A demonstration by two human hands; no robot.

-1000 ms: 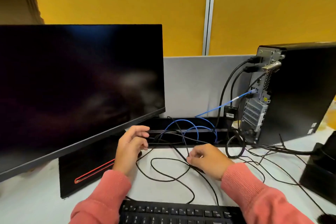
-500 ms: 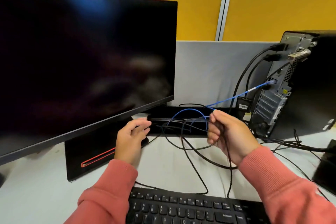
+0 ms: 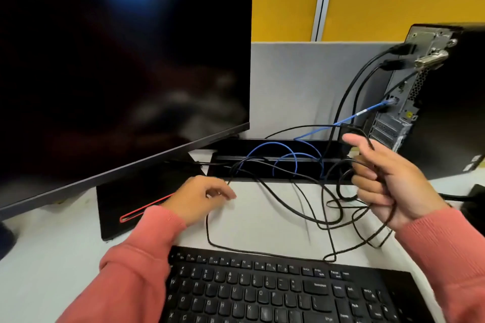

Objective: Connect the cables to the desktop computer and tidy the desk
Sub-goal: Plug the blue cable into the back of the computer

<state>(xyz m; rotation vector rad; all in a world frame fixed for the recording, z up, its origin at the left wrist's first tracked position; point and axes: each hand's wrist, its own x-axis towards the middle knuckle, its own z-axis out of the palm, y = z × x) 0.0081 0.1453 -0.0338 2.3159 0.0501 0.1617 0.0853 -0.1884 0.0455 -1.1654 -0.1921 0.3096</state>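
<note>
The black desktop tower [image 3: 454,102] stands at the right with its rear ports facing me; two black cables and a blue network cable [image 3: 364,114] are plugged into it. My right hand [image 3: 388,181] is raised in front of the tower and grips several loops of thin black cable [image 3: 338,215] that trail down onto the desk. My left hand [image 3: 199,198] hovers low over the desk beside the monitor stand, fingers loosely curled, touching a strand of black cable. More blue and black cable lies coiled over the black cable tray [image 3: 275,160].
A large dark monitor [image 3: 118,73] fills the left, tilted, on a black stand with a red stripe [image 3: 141,212]. A black keyboard [image 3: 275,294] lies at the near edge. A grey partition and yellow wall stand behind. A dark object sits at the right edge [image 3: 475,202].
My right hand lifted the black cable loops off the desk and carried them up and right toward the tower. My left hand let go near the tray and dropped lower. The view moved closer.
</note>
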